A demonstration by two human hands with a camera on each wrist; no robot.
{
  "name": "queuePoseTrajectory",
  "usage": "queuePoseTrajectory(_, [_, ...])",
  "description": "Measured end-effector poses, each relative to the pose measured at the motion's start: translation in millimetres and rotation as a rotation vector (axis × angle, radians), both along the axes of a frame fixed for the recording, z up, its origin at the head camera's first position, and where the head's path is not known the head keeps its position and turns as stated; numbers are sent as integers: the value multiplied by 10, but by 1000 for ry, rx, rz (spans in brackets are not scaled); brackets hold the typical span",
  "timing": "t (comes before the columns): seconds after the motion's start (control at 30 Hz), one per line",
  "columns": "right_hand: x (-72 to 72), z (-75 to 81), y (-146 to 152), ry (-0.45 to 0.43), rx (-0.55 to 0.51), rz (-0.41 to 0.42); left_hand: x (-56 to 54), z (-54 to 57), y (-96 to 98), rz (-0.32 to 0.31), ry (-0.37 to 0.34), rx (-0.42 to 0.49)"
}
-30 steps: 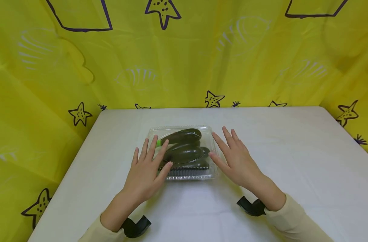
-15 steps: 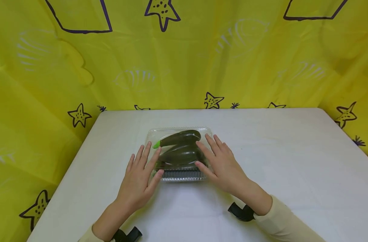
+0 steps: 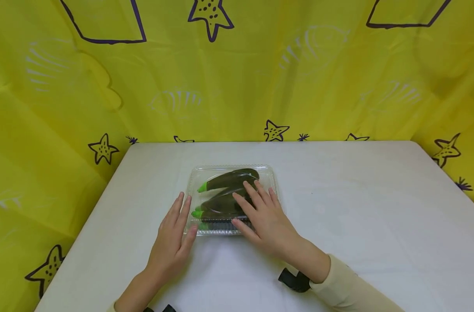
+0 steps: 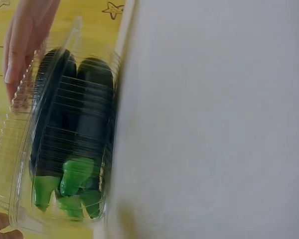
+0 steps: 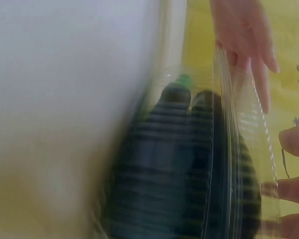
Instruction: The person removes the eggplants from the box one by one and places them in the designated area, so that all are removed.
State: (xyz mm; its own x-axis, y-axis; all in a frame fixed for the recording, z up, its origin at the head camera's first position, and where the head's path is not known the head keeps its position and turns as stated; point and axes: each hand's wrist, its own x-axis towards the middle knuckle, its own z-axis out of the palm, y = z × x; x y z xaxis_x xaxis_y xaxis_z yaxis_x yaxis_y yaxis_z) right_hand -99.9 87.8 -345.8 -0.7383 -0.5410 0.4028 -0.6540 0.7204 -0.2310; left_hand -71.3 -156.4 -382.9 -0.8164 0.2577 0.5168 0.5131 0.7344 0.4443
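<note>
A clear plastic clamshell box (image 3: 198,175) lies on the white table, its lid down. Through it show several dark eggplants (image 3: 225,178) with bright green stem ends, pointing left. My right hand (image 3: 274,227) is over the right part of the box with fingers straight and spread, hiding some of the eggplants. At the left edge of the box is my left hand (image 3: 168,242), its fingers straight and close together. In the left wrist view, green stem ends (image 4: 77,174) face the camera. Whether either hand touches the plastic cannot be told.
The white table (image 3: 358,208) extends on both sides of the box. Behind it and at its sides hangs a yellow curtain (image 3: 237,78) with starfish and fish drawings. A black wrist mount (image 3: 295,281) sits under my right wrist.
My right hand has moved left from beside the box to over its right part. My left hand has shifted left and nearer, uncovering green stem ends, and its fingers have drawn together.
</note>
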Motion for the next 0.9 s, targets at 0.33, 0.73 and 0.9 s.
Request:
queuePoseTrajectory(0.33, [28, -10, -166, -8, 81, 56, 106, -38, -24, -16, -171, 274])
queuePoseTrajectory(0.73, [35, 41, -278, -58, 195, 54, 87, -88, -51, -63, -162, 550])
queuePoseTrajectory(0.9, [43, 61, -365, -84, 214, 60, 89, -104, -59, -23, -242, 644])
